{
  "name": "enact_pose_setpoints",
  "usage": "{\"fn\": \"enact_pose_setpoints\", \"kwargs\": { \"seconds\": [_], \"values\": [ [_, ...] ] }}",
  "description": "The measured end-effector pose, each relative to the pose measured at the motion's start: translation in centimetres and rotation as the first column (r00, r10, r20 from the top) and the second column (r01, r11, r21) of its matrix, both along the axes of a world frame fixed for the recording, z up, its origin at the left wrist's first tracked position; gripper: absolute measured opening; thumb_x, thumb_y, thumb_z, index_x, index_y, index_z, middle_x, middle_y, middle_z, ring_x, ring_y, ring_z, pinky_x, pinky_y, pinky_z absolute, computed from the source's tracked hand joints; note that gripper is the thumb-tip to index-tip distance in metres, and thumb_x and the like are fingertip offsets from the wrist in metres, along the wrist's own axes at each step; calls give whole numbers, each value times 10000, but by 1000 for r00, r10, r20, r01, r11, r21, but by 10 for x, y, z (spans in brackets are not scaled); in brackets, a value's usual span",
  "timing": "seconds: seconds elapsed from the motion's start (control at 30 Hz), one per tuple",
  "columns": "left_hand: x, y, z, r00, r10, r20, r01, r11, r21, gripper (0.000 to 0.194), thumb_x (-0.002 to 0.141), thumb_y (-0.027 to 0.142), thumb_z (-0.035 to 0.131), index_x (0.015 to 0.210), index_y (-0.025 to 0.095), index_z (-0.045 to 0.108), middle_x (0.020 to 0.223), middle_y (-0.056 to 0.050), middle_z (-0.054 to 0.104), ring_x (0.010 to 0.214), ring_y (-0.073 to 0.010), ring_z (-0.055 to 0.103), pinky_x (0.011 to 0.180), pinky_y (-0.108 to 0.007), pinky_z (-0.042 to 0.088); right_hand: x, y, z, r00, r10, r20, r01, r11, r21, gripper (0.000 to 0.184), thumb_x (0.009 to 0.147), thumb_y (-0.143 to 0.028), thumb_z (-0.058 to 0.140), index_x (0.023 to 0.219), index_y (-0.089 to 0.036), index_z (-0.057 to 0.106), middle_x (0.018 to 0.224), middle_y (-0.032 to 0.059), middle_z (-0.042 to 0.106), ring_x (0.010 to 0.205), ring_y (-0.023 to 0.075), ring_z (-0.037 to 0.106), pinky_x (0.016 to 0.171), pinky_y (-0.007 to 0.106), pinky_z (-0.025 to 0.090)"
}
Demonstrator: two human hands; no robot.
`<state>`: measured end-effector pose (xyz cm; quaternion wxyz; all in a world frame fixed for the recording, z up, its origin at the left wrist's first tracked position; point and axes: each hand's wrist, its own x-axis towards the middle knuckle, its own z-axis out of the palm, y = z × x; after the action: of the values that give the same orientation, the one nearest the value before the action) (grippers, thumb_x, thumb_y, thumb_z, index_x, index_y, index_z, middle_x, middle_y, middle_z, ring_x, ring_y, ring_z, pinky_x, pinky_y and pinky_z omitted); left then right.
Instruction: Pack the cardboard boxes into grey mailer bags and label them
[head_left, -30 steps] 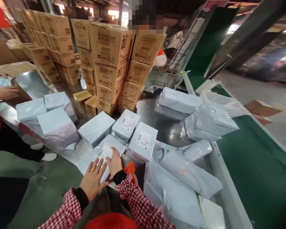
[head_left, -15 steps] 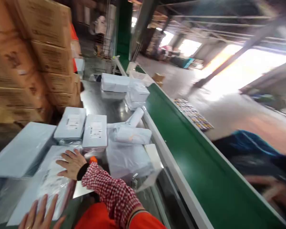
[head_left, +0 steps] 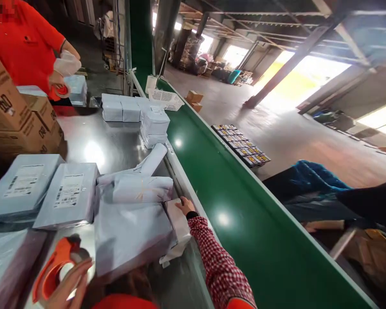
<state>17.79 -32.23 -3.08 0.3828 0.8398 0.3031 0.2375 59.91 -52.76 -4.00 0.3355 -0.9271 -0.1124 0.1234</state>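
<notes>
An orange tape dispenser (head_left: pixel 56 264) with a roll in it is at the bottom left. My left hand (head_left: pixel 69 285) is closed on its lower part, fingers together across the roll. My right hand (head_left: pixel 185 207) has its fingers curled over the top edge of a white folded sheet (head_left: pixel 179 223), whose lower end hangs loose. Beside that sheet lies a large white wrapped package (head_left: pixel 131 236). On top of the package rests a rolled white wrapped bundle (head_left: pixel 143 189). Two labelled white packages, one on the left (head_left: pixel 24 184) and one nearer the middle (head_left: pixel 67 193), sit behind the dispenser.
A green conveyor belt (head_left: pixel 238 231) runs along the right behind a white rail. White packages (head_left: pixel 154 122) and a white basket (head_left: pixel 167 101) stand farther back. Brown cartons (head_left: pixel 19 120) are stacked at left. Beyond them a person in red (head_left: pixel 28 43) holds something white.
My view has turned to the right. My right hand has left the plastic-wrapped package and moved right to the white sheet. My left hand has come from that package to the tape dispenser.
</notes>
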Motion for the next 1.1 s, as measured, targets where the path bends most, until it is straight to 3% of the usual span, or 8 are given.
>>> {"fn": "enact_pose_setpoints", "kwargs": {
  "seconds": [0.3, 0.37, 0.47, 0.57, 0.63, 0.9, 1.03, 1.1],
  "values": [
    [190, -112, -5, 984, -157, -87, 64, 760, -647, 507, 775, 653, 561, 930, 196, 718, 966, -86, 737, 943, -252, 678, 885, -402, 550, 34, -61, -46, 981, 65, -183, -45, 993, 111, 75, 673, -256, 641, 670, -202, 588, 610, -19, 558, 668, 175, 553, 637, 291, 420],
    [216, -128, -9, 984, -158, -82, 19, 549, -836, 522, 762, 652, 597, 938, 171, 700, 983, -97, 723, 960, -238, 664, 890, -380, 535, 32, -83, -38, 959, 126, -255, -80, 979, 185, 126, 673, -304, 642, 658, -194, 580, 621, -16, 579, 652, 168, 552, 619, 286, 440],
    [253, -152, -18, 980, -159, -116, -110, 47, -993, 477, 787, 581, 644, 983, 147, 658, 1054, -117, 700, 949, -196, 670, 851, -314, 532, 16, -126, -22, 859, 277, -431, -143, 937, 318, 246, 629, -402, 711, 676, -185, 606, 652, 0, 640, 649, 179, 602, 608, 297, 492],
    [282, -178, -31, 967, -198, -158, -200, -211, -957, 358, 815, 459, 671, 956, 133, 624, 954, -113, 708, 813, -182, 687, 744, -292, 534, -6, -163, -13, 508, 505, -698, -102, 840, 533, 423, 596, -468, 784, 879, -170, 683, 869, 70, 725, 828, 241, 680, 712, 362, 540],
    [293, -195, -42, 960, -184, -211, -246, -197, -949, 248, 795, 319, 700, 932, 141, 593, 863, -86, 709, 755, -182, 686, 695, -288, 524, -16, -170, -15, 404, 481, -778, 47, 839, 543, 491, 702, -522, 718, 1040, -168, 672, 944, 98, 728, 873, 248, 691, 721, 375, 543],
    [271, -216, -57, 954, -123, -272, -278, -30, -960, 160, 752, 117, 612, 891, 157, 543, 841, -55, 677, 787, -186, 686, 827, -362, 527, -3, -121, -51, 652, 302, -696, 165, 839, 519, 568, 579, -190, 738, 1138, -185, 633, 764, -21, 712, 623, 127, 622, 588, 242, 484],
    [263, -184, -62, 983, -128, -133, -8, 690, -724, 366, 732, 41, 501, 1059, 181, 586, 1127, -88, 650, 1140, -229, 586, 1069, -473, 404, 4, -121, -49, 705, 370, -605, 62, 817, 573, 399, 597, -248, 739, 990, -187, 711, 849, 15, 743, 728, 162, 652, 683, 301, 527],
    [276, -164, -68, 934, -342, -105, 289, 894, -342, 551, 726, -6, 425, 1229, 177, 556, 1341, -111, 563, 1316, -231, 453, 1145, -498, 314, 7, -122, -46, 740, 385, -552, -9, 826, 564, 358, 620, -286, 739, 965, -191, 727, 851, 21, 746, 734, 171, 653, 693, 317, 536]
  ]
}}
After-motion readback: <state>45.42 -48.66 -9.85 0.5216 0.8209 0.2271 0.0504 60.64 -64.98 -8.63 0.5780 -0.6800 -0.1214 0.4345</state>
